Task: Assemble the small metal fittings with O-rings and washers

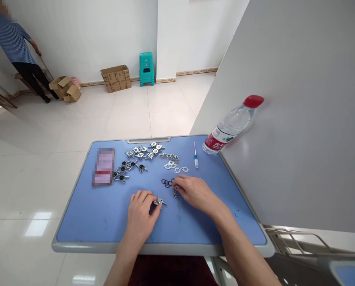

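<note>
Head-worn camera, looking forward and down from just behind the near edge of the blue table (85,222). Close in: left hand (140,216) and right hand (197,193), low in frame. Farther off: tiled floor (130,111), far wall (82,39).

- Left hand (140,216): palm down, fingers (140,197) curled inward, closed.
- Right hand (195,194): palm down, angled left, fingertips (180,182) drawn together.
- Left forearm (125,256), right forearm (243,254): bare, rising from lower edge, converging; hands near, not touching.
</note>
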{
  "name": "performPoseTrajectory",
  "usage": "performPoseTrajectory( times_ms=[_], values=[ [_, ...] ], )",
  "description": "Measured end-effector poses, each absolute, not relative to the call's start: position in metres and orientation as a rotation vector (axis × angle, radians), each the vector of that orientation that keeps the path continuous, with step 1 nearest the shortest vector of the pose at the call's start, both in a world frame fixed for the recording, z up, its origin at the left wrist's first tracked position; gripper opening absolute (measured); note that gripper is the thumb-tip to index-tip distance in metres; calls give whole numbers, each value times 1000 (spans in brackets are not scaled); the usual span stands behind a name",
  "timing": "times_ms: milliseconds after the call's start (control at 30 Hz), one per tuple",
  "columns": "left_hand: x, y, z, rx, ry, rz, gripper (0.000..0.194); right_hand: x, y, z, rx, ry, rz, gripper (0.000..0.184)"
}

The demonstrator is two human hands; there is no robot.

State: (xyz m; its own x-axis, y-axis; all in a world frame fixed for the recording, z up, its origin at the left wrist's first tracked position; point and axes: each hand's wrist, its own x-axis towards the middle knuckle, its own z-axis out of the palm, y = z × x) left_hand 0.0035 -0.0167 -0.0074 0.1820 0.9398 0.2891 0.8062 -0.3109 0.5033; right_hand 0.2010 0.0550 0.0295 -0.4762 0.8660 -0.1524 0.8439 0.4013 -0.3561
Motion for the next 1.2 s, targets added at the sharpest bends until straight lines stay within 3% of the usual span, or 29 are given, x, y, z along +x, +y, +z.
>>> performPoseTrajectory(
  times_ms=[667, 1200],
  values=[
    [3, -17, -8, 2225, 1706, 827, 8, 204, 55, 31, -1478, -2471, 715, 23],
    [2, -16, -11, 2229, 1696, 809, 5, 195, 54, 26, -1602, -2719, 436, 26]
  ],
)
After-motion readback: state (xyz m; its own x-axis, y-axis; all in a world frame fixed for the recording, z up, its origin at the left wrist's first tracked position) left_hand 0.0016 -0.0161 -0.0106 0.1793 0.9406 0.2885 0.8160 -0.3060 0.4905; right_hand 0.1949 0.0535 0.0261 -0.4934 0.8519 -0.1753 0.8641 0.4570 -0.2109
